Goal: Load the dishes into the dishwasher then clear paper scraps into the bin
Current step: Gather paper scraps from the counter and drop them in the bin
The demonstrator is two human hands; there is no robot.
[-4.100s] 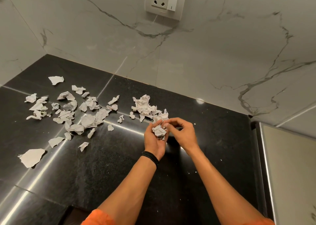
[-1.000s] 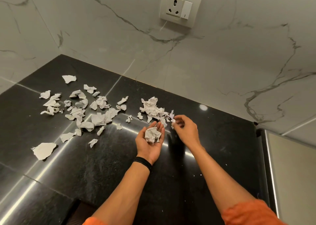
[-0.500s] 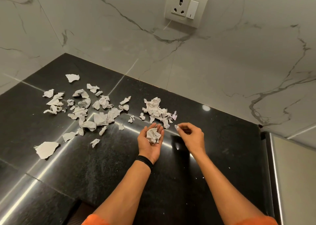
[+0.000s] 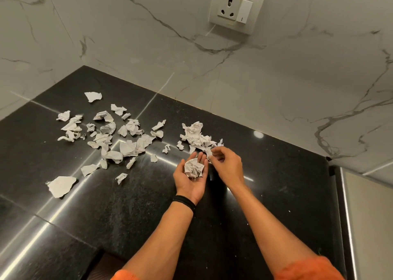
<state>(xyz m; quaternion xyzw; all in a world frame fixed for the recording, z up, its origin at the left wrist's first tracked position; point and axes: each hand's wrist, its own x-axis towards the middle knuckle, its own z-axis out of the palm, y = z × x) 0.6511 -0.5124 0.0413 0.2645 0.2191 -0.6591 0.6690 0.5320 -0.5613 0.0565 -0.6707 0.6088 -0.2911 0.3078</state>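
Paper scraps (image 4: 127,147) lie strewn over the black countertop (image 4: 276,194), and I place everything from the wall socket (image 4: 237,8) high on the marble wall (image 4: 148,45). Below the socket and a little to its left, my feed shows the left hand (image 4: 189,179) turned palm up, fingers loosely spread, with a crumpled wad (image 4: 193,168) of collected paper resting in the hollow of the palm rather than clutched. Almost straight below the socket, just beside those fingertips, the right hand (image 4: 228,167) is curled, its thumb and forefinger pinching a small scrap (image 4: 209,155) close to the wad. Just beyond both hands, nearer the socket, sits a tight heap (image 4: 194,134) of torn pieces, touching or nearly touching the right fingertips; I cannot tell which. The main scatter spreads far down and left of the socket, well apart from the hands. The pieces are white to pale grey, torn ragged, most of them crinkled or balled, some with faint markings I cannot read. One large flat piece (image 4: 61,186) lies farthest down-left of the socket, alone at the near edge of the scatter. A dark wristband (image 4: 184,202) circles the left wrist, and orange sleeves (image 4: 308,269) show at the bottom of the view. Down and right of the socket, a pale panel (image 4: 370,226) with a metal edge borders the counter. Nothing lies between the hands and the heap.
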